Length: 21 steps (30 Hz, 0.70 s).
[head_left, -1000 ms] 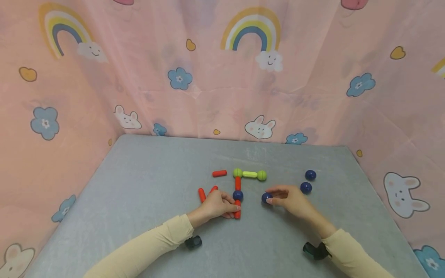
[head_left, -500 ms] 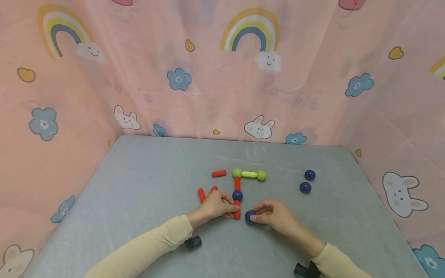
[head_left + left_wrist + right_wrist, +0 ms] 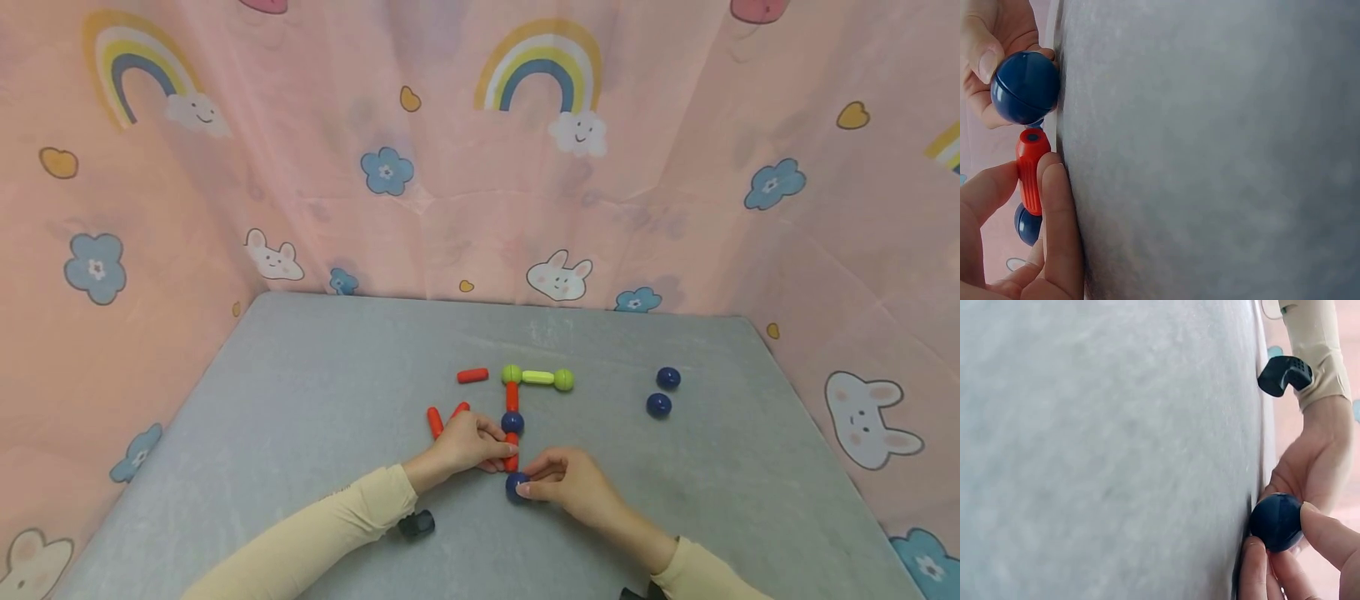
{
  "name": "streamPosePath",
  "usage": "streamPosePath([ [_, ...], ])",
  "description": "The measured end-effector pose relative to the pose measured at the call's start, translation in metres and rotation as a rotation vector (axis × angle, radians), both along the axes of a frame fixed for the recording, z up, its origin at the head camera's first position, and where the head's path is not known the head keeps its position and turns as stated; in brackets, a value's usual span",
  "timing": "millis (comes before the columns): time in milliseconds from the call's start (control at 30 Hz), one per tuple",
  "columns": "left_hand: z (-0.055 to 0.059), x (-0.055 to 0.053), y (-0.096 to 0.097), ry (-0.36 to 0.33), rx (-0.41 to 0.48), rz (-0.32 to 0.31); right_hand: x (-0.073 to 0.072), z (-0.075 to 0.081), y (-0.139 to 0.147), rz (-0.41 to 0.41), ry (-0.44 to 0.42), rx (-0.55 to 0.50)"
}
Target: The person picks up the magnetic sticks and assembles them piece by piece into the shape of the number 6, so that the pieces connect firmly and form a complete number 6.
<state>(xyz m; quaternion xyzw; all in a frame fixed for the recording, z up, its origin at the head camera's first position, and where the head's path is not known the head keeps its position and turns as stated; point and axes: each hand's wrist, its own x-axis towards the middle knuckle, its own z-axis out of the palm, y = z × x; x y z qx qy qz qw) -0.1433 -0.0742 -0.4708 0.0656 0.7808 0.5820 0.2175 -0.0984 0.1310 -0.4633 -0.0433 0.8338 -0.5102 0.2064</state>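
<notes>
The held rod (image 3: 512, 462) lies on the table (image 3: 337, 358) with its long axis running away from the person, and the held ball (image 3: 515, 488) sits just off its near end, roughly in line with that axis. The left hand (image 3: 465, 442) comes in from the left side, its thumb and fingers pinching the rod across its width, so the near end stays bare; the left wrist view shows a dark dot in that end, facing the ball. The right hand (image 3: 573, 483) pinches the ball from the right between thumb and fingers and is the nearer one to the gap. Whether ball and rod already touch, I cannot tell; they look at most barely apart. At its far end the rod meets a blue ball (image 3: 512, 422), then an upper red rod (image 3: 512, 396) leads to a green ball (image 3: 512, 374), with a green rod (image 3: 537, 377) branching right to a second green ball (image 3: 564, 379). Two spare blue balls (image 3: 658, 405) lie well apart, to the right.
</notes>
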Motion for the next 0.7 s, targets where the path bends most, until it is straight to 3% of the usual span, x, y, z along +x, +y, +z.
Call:
streamPosePath([
  [700, -0.0002, -0.0001, 0.0001, -0.003, -0.004, 0.005, -0.0024, -0.0029, -0.0082, -0.018, 0.008, -0.002],
])
